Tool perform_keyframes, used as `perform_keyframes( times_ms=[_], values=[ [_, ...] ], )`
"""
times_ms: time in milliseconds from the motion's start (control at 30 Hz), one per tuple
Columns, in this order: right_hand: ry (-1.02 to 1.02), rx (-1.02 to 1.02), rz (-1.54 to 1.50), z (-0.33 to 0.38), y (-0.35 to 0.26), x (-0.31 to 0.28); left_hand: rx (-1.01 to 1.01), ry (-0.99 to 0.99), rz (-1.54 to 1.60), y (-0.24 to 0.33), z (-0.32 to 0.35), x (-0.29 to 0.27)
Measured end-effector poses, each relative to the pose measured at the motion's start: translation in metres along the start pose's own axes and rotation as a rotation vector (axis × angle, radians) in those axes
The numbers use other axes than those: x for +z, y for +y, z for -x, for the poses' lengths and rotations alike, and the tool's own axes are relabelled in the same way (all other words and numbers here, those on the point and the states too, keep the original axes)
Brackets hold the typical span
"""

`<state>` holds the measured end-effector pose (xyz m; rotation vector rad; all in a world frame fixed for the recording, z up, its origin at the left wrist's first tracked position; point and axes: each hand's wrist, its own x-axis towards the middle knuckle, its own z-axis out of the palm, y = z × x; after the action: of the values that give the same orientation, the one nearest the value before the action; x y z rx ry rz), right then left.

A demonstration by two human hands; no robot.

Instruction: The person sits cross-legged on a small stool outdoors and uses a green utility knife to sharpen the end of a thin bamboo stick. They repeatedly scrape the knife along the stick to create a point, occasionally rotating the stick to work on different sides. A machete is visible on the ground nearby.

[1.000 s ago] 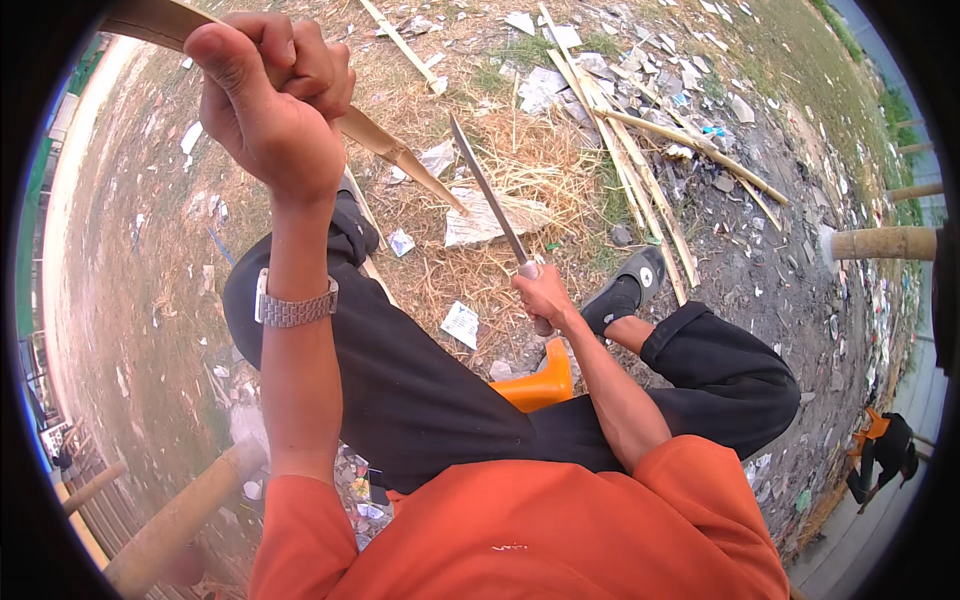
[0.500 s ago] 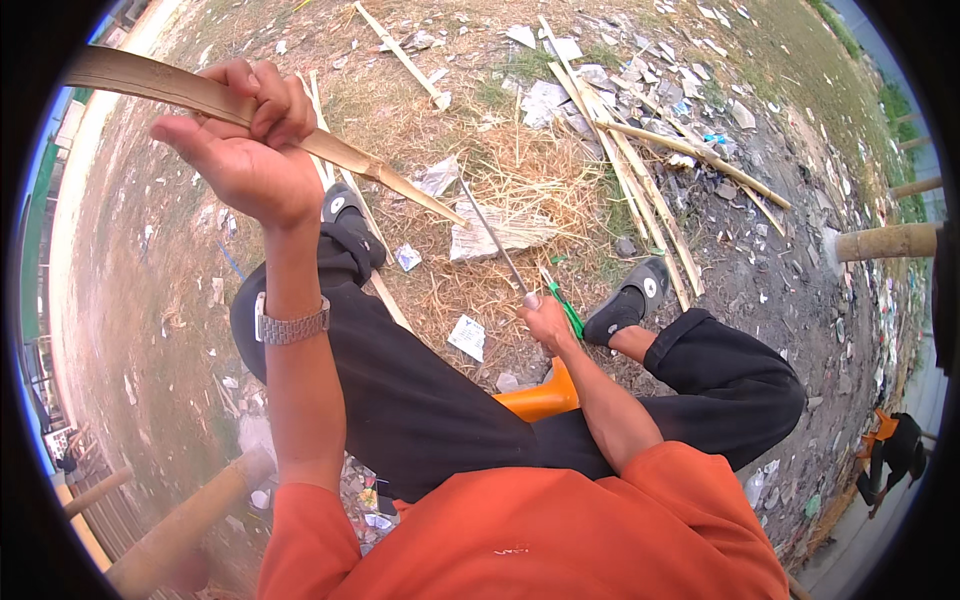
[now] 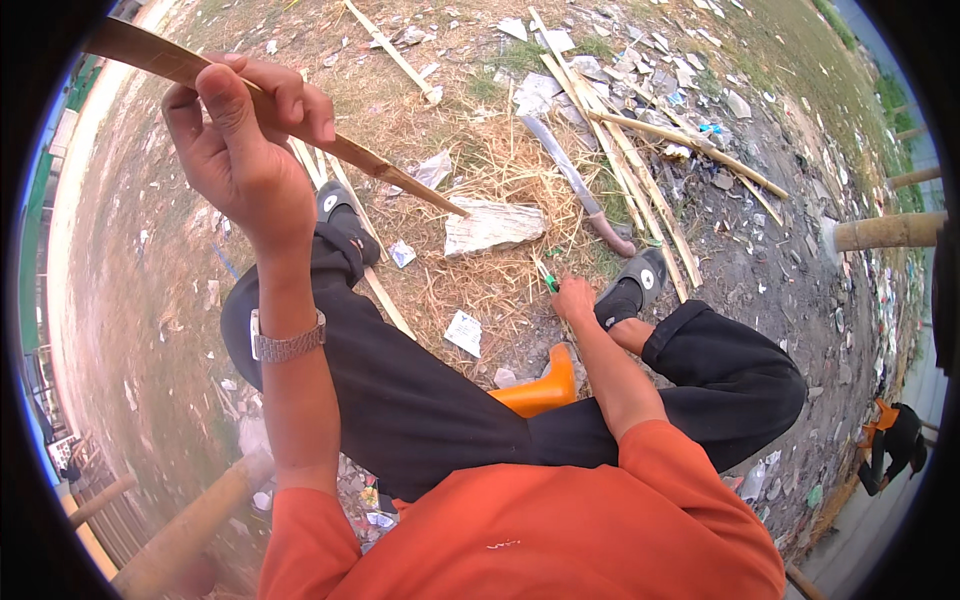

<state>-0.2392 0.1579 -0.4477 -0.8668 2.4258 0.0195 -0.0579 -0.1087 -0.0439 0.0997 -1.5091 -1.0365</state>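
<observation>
My left hand [image 3: 245, 150], raised at the upper left, grips a long split bamboo strip [image 3: 340, 150] between thumb and fingers. The strip slants down to the right, and its narrow end meets the left edge of a pale wooden block [image 3: 495, 228]. My right hand [image 3: 573, 298], beside my right foot, is closed at a small green-handled tool [image 3: 551, 284]. A thin pale tip shows beyond the fingers; most of the handle is hidden, so its kind is unclear. A machete [image 3: 572, 178] with a brownish-pink handle lies on the straw right of the block.
Several bamboo strips [image 3: 630, 170] lie at the upper right among scattered litter. An orange plastic seat [image 3: 545, 388] shows between my legs. Thick bamboo poles [image 3: 890, 232] stand at the right and lower left. Another person [image 3: 893, 445] is at the far right edge.
My right hand has let go of the machete, which now lies beside the block, and has moved to the green-handled tool. My left hand has turned, its thumb now upright against the strip.
</observation>
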Motion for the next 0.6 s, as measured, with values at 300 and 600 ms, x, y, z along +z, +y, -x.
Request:
perform_keyframes(
  times_ms=[300, 600],
  values=[
    [-0.034, 0.068, -0.160, 0.000, 0.013, -0.034, -0.028, 0.139, 0.010, -0.003, -0.004, 0.002],
    [-0.402, -0.253, -1.024, 0.064, -0.096, -0.213, -0.070, 0.171, 0.042, 0.004, 0.002, 0.017]
  ],
)
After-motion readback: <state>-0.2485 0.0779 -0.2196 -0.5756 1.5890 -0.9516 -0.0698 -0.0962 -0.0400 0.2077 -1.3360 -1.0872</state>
